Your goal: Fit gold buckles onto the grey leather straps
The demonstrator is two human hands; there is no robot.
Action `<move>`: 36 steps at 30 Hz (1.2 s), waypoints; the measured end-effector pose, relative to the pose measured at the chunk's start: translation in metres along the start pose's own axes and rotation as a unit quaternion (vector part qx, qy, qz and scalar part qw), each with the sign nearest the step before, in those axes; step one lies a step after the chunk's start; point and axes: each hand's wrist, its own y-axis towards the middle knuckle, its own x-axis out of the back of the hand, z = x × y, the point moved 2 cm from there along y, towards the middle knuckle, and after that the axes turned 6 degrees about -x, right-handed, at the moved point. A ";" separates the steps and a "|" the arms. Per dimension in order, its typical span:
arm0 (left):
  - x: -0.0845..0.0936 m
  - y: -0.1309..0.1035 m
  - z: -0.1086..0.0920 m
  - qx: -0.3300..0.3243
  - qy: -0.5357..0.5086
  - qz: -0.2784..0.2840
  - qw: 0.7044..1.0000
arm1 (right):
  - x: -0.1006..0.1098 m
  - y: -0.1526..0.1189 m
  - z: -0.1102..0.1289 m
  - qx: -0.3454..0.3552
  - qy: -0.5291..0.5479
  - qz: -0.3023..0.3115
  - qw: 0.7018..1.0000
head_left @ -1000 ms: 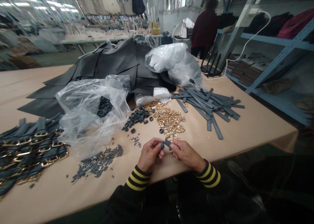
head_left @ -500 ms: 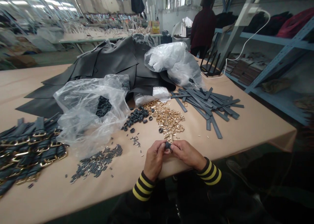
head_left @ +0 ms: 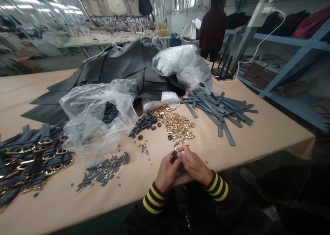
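Observation:
Near the table's front edge, my left hand (head_left: pixel 167 169) and my right hand (head_left: pixel 194 164) meet, fingers closed around a dark grey strap (head_left: pixel 174 154). Only a short flat end of it shows at the fingertips; the fingers cover the remainder. Just beyond them lies a heap of gold buckles (head_left: pixel 182 126), its nearest ones close to my right fingertips. Black strap loops (head_left: pixel 144 123) are piled left of the buckles. Loose dark grey straps (head_left: pixel 219 106) lie crisscrossed to the right.
Small dark pieces (head_left: pixel 105 169) are scattered left of my hands. Finished-looking buckled straps (head_left: pixel 43 156) are stacked at far left. Clear plastic bags (head_left: pixel 98 104), dark sheets (head_left: pixel 113 63) and a router (head_left: pixel 223 71) stand farther back. A person (head_left: pixel 212 32) stands beyond the table.
My hands have drawn closer together and turned, the right hand shifting slightly left over the strap. A flat strap end now shows between the fingertips. The view has shifted slightly.

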 end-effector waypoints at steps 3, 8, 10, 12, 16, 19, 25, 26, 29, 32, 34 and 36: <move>0.003 -0.003 0.000 0.013 -0.003 -0.002 1.000 | 0.004 0.000 0.004 0.008 -0.018 0.021 1.000; 0.006 -0.003 0.001 0.010 -0.076 -0.060 0.995 | 0.010 -0.004 0.006 0.012 -0.023 0.054 0.998; 0.008 0.000 -0.002 0.007 -0.103 -0.074 0.992 | 0.012 -0.005 0.004 -0.015 0.006 0.079 0.997; 0.011 0.005 -0.007 -0.009 -0.067 -0.084 0.994 | 0.016 -0.004 0.001 -0.035 0.040 0.088 0.995; 0.018 0.022 -0.020 -0.138 0.247 -0.070 0.956 | 0.033 0.002 -0.008 -0.068 0.107 -0.001 0.992; 0.012 0.034 -0.023 -0.195 0.480 -0.024 0.855 | 0.040 0.005 -0.014 -0.091 0.127 -0.031 0.987; -0.001 0.050 -0.022 -0.128 0.587 0.016 0.799 | 0.034 0.008 -0.025 -0.098 0.079 -0.039 0.991; -0.001 0.051 -0.023 -0.128 0.581 0.024 0.804 | 0.034 0.009 -0.026 -0.093 0.074 -0.041 0.992; 0.001 0.052 -0.026 -0.132 0.556 0.056 0.819 | 0.032 0.010 -0.026 -0.088 0.085 -0.042 0.992; 0.003 0.046 -0.030 -0.141 0.519 0.080 0.839 | 0.031 0.009 -0.022 -0.104 0.146 -0.042 0.983; 0.004 0.039 -0.031 -0.141 0.456 0.092 0.874 | 0.028 0.007 -0.018 -0.123 0.221 -0.001 0.968; 0.004 0.032 -0.032 -0.140 0.364 0.103 0.915 | 0.024 0.006 -0.014 -0.139 0.302 0.074 0.940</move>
